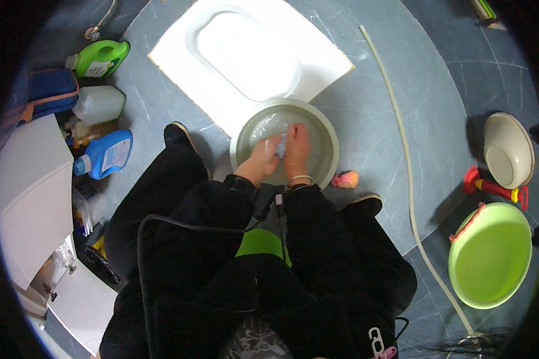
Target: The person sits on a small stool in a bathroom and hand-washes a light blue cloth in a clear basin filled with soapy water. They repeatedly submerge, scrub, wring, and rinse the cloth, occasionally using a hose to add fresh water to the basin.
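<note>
Both my hands are over a round pale grey-green basin (pixel 329 134) with water in it. My left hand (pixel 263 159) is closed on one side of a small light-blue wet cloth (pixel 281 146). Against its other side my right hand (pixel 297 148) is closed too, fingers curled in. Most of the cloth is hidden between the hands, so its shape cannot be made out. Just right of the basin lies a small crumpled pink and orange thing (pixel 345 179) on the floor.
Beyond the basin is a white squat toilet (pixel 221 102). A pale hose (pixel 401 131) runs along the floor at right, near a green tub (pixel 491 257), a beige basin (pixel 509 149) and a red-yellow plunger-like tool (pixel 494 188). Green (pixel 102 58) and blue bottles (pixel 111 154) stand left by an open white cabinet (pixel 81 305).
</note>
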`<state>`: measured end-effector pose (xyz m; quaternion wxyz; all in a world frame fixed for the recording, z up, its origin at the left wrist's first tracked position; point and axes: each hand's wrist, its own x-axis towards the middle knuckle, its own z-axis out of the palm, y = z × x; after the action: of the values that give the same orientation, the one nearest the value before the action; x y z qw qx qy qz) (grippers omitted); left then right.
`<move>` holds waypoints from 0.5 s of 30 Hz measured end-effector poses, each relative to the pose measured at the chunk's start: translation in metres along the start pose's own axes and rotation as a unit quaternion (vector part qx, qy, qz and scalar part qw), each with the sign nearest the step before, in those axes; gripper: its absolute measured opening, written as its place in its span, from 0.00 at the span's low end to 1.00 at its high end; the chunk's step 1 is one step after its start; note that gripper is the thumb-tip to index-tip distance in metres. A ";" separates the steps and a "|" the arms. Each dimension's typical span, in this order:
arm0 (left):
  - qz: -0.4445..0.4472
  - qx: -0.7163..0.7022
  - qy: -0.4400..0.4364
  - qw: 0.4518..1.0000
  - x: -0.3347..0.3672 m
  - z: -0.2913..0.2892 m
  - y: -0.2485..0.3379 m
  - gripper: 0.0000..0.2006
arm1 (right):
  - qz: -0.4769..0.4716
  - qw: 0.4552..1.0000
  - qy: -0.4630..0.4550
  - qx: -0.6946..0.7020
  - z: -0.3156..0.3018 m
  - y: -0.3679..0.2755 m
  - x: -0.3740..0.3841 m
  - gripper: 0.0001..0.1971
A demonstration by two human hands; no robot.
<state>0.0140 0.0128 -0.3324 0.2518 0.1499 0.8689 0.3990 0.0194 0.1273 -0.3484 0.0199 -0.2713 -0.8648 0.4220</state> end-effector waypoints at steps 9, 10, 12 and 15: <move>-0.601 -0.469 0.029 0.647 -0.008 -0.008 -0.005 0.20 | 0.062 0.989 0.002 -0.132 0.002 0.020 -0.040 0.12; -0.552 -0.453 0.026 0.699 -0.012 -0.007 -0.002 0.23 | 0.039 0.997 -0.031 -0.051 0.006 0.016 -0.045 0.12; -0.423 -0.438 -0.014 0.793 -0.020 -0.007 -0.003 0.28 | 0.047 0.994 -0.071 0.073 0.012 0.005 -0.050 0.11; -0.194 -0.366 -0.060 0.908 -0.034 -0.012 -0.013 0.35 | 0.107 0.964 -0.132 0.205 0.015 -0.015 -0.056 0.09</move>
<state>0.0349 -0.0185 -0.3251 0.4131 -0.1004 0.6570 0.6226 0.0567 0.0817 -0.3361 -0.0840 -0.2941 -0.7210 0.6217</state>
